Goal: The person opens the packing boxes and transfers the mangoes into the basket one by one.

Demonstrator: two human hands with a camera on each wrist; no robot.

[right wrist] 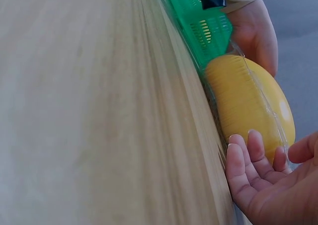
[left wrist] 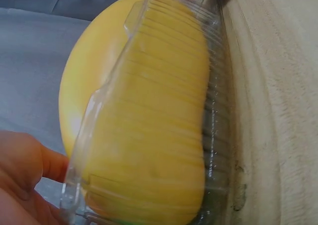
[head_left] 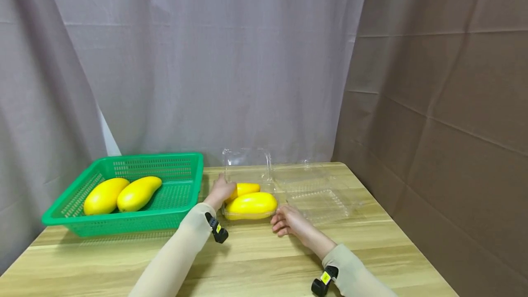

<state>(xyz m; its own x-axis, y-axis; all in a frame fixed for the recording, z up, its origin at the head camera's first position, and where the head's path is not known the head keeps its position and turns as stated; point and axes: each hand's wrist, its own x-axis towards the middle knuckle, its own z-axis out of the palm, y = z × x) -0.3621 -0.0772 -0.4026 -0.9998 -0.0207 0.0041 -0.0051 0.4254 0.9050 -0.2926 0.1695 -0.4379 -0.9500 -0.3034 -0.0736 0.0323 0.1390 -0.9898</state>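
A clear plastic clamshell box stands with its lid raised at the back. Inside lie two yellow mangoes, the front mango partly covering the rear mango. My left hand holds the box at its left edge; the left wrist view shows its fingers against the rim beside the mango. At the front right corner, my right hand pinches the rim between thumb and index finger, its other fingers loosely curled beneath, as the right wrist view shows.
To the left, a green plastic basket holds a mango and another mango. A second clear plastic box lies opened right of the first. Grey curtains hang behind the wooden table.
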